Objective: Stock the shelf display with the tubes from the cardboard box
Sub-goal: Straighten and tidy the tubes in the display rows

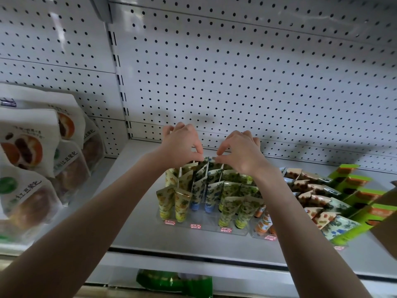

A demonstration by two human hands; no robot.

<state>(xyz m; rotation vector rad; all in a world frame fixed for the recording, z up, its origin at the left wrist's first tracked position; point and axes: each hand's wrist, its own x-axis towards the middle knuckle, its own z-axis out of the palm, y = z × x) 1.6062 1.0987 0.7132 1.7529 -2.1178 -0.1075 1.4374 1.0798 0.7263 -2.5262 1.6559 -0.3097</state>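
**As both hands close on the back row, tubes stand packed in their tray**

While the bare forearms stretch in over the shelf edge, the left hand (pixel 182 145) and right hand (pixel 240 151) meet above the rear of a clear plastic display tray (pixel 206 225). It sits on the grey metal shelf (pixel 137 211). Each grip is almost fully closed. Thumb and forefinger pinch together at the crimped top edge of a dark green leaf-printed tube (pixel 208 162) in the back row, with the other fingers curled and raised behind. Whether both grips have hold of the same tube cannot be told.

Soft printed tubes (pixel 182 203) fill the tray upright, caps down, in lanes. Yellow fruit-printed ones stand on the left, blue-capped ones in the middle and green leaf-printed ones on the right, with orange-printed ones just beside those. Small red price labels (pixel 195 226) line the tray's front.

To the right, overlapping flat tubes (pixel 311 190) lie in a slanted row next to lime-green cartons (pixel 361 194). Part of a brown cardboard box (pixel 386 201) shows at the far right edge. White bread packets (pixel 28 147) stand at the shelf's left, and a white perforated back panel (pixel 236 72) rises behind.
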